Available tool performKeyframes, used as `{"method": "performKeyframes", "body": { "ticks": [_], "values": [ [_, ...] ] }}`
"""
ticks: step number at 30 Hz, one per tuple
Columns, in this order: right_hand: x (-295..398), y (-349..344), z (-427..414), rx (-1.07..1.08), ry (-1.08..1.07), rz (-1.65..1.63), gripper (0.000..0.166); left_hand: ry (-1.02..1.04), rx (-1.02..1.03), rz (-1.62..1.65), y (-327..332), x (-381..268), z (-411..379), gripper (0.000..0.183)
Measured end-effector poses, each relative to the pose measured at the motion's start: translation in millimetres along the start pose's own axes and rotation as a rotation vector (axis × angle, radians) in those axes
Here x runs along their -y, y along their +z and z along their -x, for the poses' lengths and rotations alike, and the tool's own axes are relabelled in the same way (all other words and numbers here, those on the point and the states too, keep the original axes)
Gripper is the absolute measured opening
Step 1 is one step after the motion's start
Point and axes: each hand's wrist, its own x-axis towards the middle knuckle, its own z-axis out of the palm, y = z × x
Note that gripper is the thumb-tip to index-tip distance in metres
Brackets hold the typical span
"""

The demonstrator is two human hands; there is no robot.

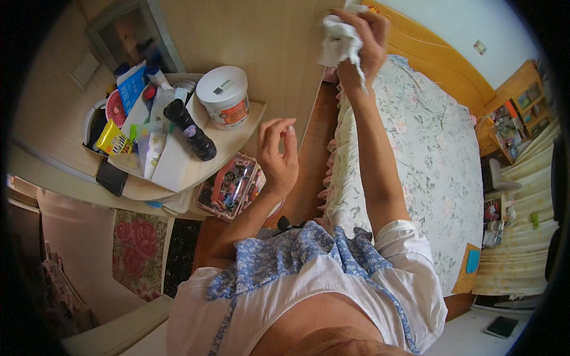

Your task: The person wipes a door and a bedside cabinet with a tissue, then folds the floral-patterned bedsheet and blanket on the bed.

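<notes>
My right hand is raised at the top, holding a crumpled white cloth or tissue near the edge of a beige panel. Lower and to the left, my left hand hangs in the air with curled fingers and nothing visible in it. Beside it, a rounded corner shelf bears a white lidded tub, a black flashlight, a yellow tube and a small pink fan. Under the shelf's edge is a clear case of hair ties.
A bed with a floral cover and a wooden headboard stands to the right. A framed picture leans behind the shelf. At the lower left lies a rose-patterned mat; a dark phone is at the lower right.
</notes>
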Motion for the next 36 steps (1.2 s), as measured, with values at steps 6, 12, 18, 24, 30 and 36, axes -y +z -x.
{"method": "performKeyframes", "body": {
  "ticks": [6, 12, 18, 24, 30, 36],
  "values": [
    [-14, 2, 73, 0.121, -0.177, 0.027, 0.032, -0.057, -0.049, -0.033, 11, -2, -1, 0.014],
    [-10, -18, 167, 0.392, -0.167, 0.030, 0.030, -0.059, -0.090, -0.098, 18, -12, 4, 0.014],
    [24, -57, 183, 0.476, 0.587, -0.269, 0.032, -0.213, 0.044, -0.191, 33, -3, 32, 0.031],
    [34, -93, 148, 0.710, 0.745, -0.551, 0.044, -0.069, 0.053, -0.193, 55, -11, 40, 0.029],
    [35, -108, 145, 0.450, 1.039, -1.027, 0.049, -0.011, 0.015, -0.261, 62, -26, 26, 0.032],
    [19, -84, 94, 0.184, 0.673, -0.723, 0.038, -0.009, 0.050, -0.226, 61, -41, 25, 0.045]
  ]
}}
